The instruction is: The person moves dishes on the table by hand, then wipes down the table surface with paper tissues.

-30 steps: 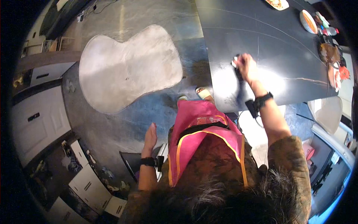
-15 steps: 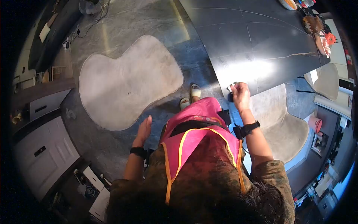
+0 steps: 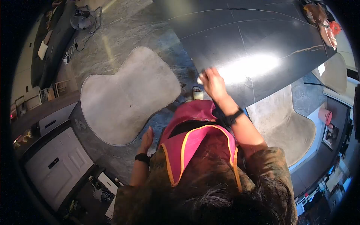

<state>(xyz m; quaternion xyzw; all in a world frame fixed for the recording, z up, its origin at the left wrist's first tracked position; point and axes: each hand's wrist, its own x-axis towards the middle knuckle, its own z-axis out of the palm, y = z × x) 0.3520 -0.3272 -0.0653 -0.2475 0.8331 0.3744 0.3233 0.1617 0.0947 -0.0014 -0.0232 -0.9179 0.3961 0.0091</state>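
Note:
My right hand (image 3: 214,85) is closed at the near left corner of the dark table (image 3: 210,33). A small white item (image 3: 200,79) pokes out between its fingers; its kind is hidden by the hand. Whether the hand touches the tabletop I cannot tell. My left hand (image 3: 147,139) hangs low at my side with nothing in it, its fingers stretched out. Nearest to it is the beige chair (image 3: 127,97) on the left. Each wrist has a black band, and a pink apron (image 3: 191,110) with yellow trim covers my front.
Another beige chair (image 3: 285,123) stands at the table's right side. A brown bag and a red flower (image 3: 335,27) lie at the table's far right. A fan (image 3: 83,20) with a cord is on the floor at upper left. A pink bucket (image 3: 325,116) stands at right.
My right hand has moved left and a little forward along the table edge, with the white item still in it. My left hand stays low, slightly nearer my body.

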